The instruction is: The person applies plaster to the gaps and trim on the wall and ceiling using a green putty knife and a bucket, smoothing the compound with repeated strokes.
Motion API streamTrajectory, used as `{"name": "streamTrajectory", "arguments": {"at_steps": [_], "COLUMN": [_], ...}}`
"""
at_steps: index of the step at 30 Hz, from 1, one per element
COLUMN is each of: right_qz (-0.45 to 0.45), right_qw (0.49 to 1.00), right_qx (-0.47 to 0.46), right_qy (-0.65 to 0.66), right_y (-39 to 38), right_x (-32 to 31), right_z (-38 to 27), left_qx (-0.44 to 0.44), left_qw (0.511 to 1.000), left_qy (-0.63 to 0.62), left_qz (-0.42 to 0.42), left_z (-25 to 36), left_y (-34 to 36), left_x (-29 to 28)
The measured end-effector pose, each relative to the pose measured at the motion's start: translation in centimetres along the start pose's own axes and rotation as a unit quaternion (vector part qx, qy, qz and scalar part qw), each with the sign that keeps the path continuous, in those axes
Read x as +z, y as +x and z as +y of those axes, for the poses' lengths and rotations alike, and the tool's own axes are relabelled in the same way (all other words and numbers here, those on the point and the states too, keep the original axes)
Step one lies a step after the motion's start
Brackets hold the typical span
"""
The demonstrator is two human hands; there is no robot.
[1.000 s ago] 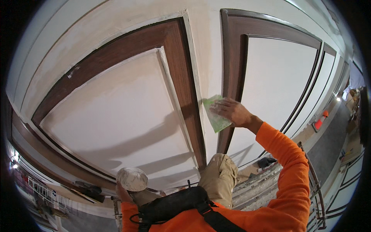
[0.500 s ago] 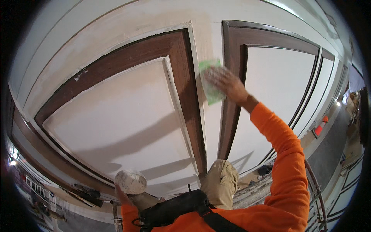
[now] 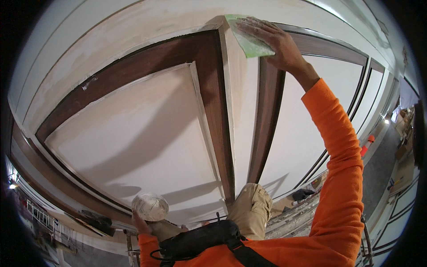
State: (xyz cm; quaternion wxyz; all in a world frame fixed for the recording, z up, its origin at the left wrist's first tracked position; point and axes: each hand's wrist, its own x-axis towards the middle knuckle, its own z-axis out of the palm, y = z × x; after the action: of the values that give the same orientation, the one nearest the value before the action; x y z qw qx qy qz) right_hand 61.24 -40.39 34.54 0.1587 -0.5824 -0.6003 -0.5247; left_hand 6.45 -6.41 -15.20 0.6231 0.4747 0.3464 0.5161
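Pale wall strip (image 3: 242,115) is lying open below the right hand (image 3: 272,40) and green sheet (image 3: 248,46) — khaki knee (image 3: 253,207) is blocking its lower end, whitish tub (image 3: 150,207) is crowding lower left.

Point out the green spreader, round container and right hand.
Green spreader (image 3: 249,48), head view: its uncovered lower-left face.
Round container (image 3: 150,208), head view: middle of its white-smeared face.
Right hand (image 3: 275,40), head view: back of the hand.

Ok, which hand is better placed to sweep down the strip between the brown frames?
Likely the right hand: it holds the green sheet at the top of the strip, while the left hand is low, holding the round container.
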Motion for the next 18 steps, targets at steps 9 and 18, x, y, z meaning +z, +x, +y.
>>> {"name": "streamTrajectory", "arguments": {"at_steps": [9,18], "right_qz": [-0.095,-0.298], "right_qw": [0.995,0.949], "right_qx": [-0.024,-0.007], "right_qy": [0.034,0.105], "right_y": [-6.8,-22.8], "right_x": [2.8,8.2], "right_z": [-3.1,-13.0], "left_qx": [-0.048,0.005], "left_qw": [0.991,0.993], "left_qy": [0.11,0.115], "left_qz": [0.062,0.008], "left_z": [-0.7,-1.4], "left_y": [-1.9,-0.8], "left_x": [-2.8,-2.5]}}
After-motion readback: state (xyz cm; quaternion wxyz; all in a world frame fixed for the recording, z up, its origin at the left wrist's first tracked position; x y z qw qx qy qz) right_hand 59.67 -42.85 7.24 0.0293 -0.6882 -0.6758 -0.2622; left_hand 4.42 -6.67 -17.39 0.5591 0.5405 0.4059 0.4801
